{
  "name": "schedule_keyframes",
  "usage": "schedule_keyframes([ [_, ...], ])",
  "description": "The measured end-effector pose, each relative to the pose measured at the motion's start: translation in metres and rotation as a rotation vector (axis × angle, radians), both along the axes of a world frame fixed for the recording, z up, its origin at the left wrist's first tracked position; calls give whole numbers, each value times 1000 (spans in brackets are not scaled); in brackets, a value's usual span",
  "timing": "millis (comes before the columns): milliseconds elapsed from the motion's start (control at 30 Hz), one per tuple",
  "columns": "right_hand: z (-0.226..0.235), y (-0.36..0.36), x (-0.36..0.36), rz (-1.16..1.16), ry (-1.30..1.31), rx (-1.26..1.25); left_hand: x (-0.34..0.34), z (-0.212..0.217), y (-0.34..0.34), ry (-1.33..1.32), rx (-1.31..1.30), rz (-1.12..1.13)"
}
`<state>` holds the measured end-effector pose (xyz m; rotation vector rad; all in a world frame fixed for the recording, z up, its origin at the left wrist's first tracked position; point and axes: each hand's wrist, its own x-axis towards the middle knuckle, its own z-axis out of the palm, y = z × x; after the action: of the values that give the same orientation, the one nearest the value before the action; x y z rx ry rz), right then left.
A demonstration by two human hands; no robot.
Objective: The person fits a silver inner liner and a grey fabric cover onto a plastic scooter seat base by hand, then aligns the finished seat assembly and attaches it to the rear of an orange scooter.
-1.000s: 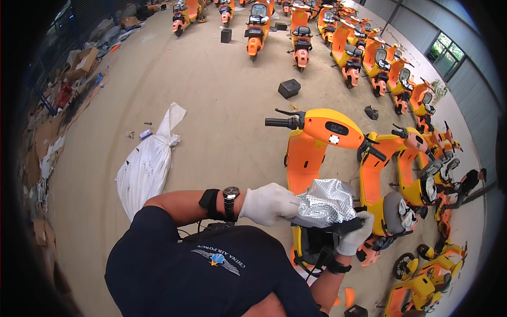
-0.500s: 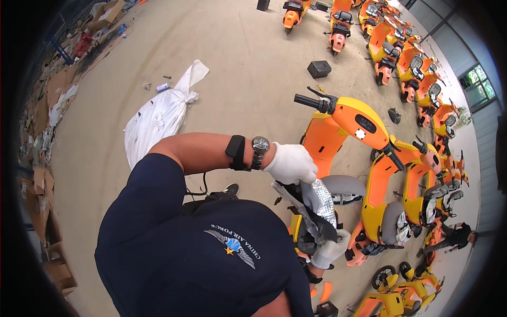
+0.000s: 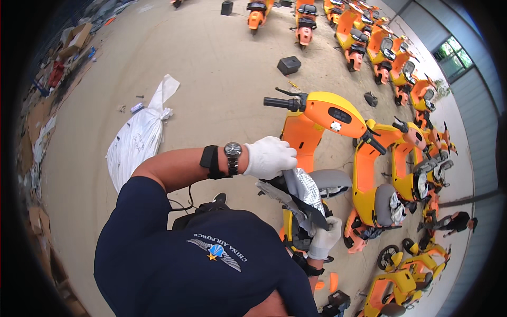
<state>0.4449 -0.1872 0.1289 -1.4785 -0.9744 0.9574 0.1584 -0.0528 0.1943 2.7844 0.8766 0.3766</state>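
My left hand [image 3: 270, 157], in a white knit glove, has its fingers closed on the upper edge of a grey cover with a silver foil-like side [image 3: 308, 191]. My right hand [image 3: 326, 238], gloved too, grips its lower end. The cover stretches between both hands, close to my body, with a ragged grey flap [image 3: 282, 198] hanging on the near side. Below it is the yellow rear body of an orange-and-yellow scooter [image 3: 335, 117], its handlebar toward the far side. A grey seat [image 3: 330, 179] shows just beyond the cover. My fingertips are partly hidden.
More scooters [image 3: 372, 171] stand in rows on the right, some with crumpled silver covers at their seats. A white sack [image 3: 138, 140] lies to the left, a black box [image 3: 289, 65] ahead. Orange pieces [image 3: 333, 281] lie near my right arm. Another person [image 3: 458, 222] bends at far right.
The view has swung a little to the right, so the scene sits farther left. Both hands keep hold of the cover, which has changed shape only slightly.
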Motion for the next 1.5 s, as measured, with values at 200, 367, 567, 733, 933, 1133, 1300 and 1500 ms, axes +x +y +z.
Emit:
schedule_keyframes([
  [200, 16, 13, -18, 182, -363, 25, 33, 11, -18, -259, 140, -3],
  [367, 5, 24, -43, 333, -497, 162, 72, -16, -41, -174, -83, -123],
  [567, -8, 24, -36, 601, -590, 104, 55, -44, -34, -160, -117, -107],
  [733, 1, 27, -21, 599, -450, 156, 59, -30, -34, -138, -40, -108],
  [933, 9, 17, -6, 603, -414, 222, 61, -27, -29, -267, -22, -91],
  [1133, 20, 21, -11, 480, -439, 239, 63, -12, -34, -388, -10, 26],
  [1300, 32, 37, 8, 89, -769, 550, 84, 17, -66, -214, 59, -79],
  [1500, 62, 32, 14, -53, -704, 563, 94, 6, -70, -419, 142, -96],
])
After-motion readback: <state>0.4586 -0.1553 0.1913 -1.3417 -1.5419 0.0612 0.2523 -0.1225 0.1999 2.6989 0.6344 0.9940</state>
